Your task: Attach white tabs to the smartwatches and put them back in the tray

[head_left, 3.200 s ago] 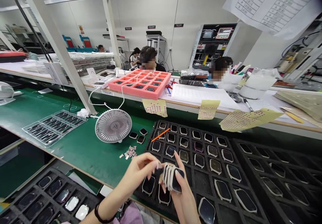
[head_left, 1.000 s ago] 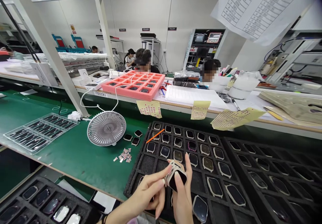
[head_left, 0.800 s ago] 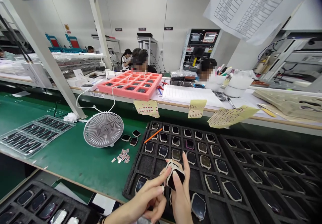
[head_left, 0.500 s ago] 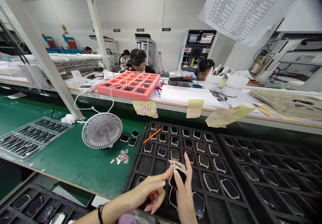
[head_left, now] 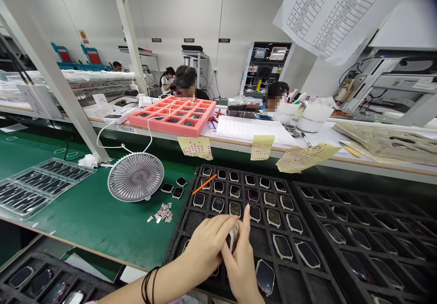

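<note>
A smartwatch (head_left: 233,237) without a strap is held between both hands above a black foam tray (head_left: 288,279). It is tipped up on edge, and most of it is hidden by fingers. My right hand (head_left: 241,260) grips it, with the thumb at the near side and the index finger pointing up. My left hand (head_left: 206,245), with black bands at the wrist, is closed over the watch's left side; its fingertips are partly hidden. Around the hands, several watches lie in the tray's compartments, including one watch (head_left: 265,276) just right of my right hand.
An orange stick (head_left: 204,184) lies across the tray's far left corner. Left of the tray are small metallic pieces (head_left: 164,213), 3 loose watch faces (head_left: 177,192) and a fan (head_left: 135,176). Another foam tray (head_left: 348,254) adjoins at right. A pink tray (head_left: 170,124) sits on the shelf.
The watch has been turned from screen showing to standing on edge. My left hand has moved up and closed over it. My right thumb has slid off the screen.
</note>
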A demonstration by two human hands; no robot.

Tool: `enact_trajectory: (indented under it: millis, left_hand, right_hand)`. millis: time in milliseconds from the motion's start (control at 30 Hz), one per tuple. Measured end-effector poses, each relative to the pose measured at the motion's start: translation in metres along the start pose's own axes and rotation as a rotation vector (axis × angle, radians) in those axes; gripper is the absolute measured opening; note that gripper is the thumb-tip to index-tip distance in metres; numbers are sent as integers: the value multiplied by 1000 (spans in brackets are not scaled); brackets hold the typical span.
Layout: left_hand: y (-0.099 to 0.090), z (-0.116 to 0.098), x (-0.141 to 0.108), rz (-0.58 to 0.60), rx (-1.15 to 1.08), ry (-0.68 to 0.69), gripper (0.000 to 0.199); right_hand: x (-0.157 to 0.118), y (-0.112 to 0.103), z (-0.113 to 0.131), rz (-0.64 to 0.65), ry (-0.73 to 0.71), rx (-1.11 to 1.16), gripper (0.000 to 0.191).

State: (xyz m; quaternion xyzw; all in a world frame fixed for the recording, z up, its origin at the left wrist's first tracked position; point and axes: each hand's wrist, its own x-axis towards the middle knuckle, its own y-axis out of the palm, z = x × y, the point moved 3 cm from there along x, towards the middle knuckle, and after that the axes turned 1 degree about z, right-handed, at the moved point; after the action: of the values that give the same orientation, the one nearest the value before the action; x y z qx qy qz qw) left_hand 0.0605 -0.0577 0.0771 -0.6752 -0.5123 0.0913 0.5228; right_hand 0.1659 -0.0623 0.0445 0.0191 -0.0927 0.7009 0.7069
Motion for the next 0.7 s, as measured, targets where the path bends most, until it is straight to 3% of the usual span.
enact_trajectory:
  millis: [133, 233, 333, 500, 700]
  left_hand:
    - [-4, 4, -2, -69, -49, 58, 56]
    - [-14, 5, -3, -107, -100, 78, 51]
    - [-23, 4, -3, -83, -196, 104, 46]
    - [-29, -4, -4, -26, -291, 180, 46]
    - [-30, -8, -3, 81, -301, 113, 44]
  right_hand:
    - [-3, -1, 5, 24, -1, 8, 90]
    - [-4, -6, 10, 64, 4, 152, 91]
    - [0, -12, 12, 208, 128, 427, 94]
    - [6, -20, 10, 458, 339, 619, 65]
    - [-1, -28, -10, 319, 431, 599, 52]
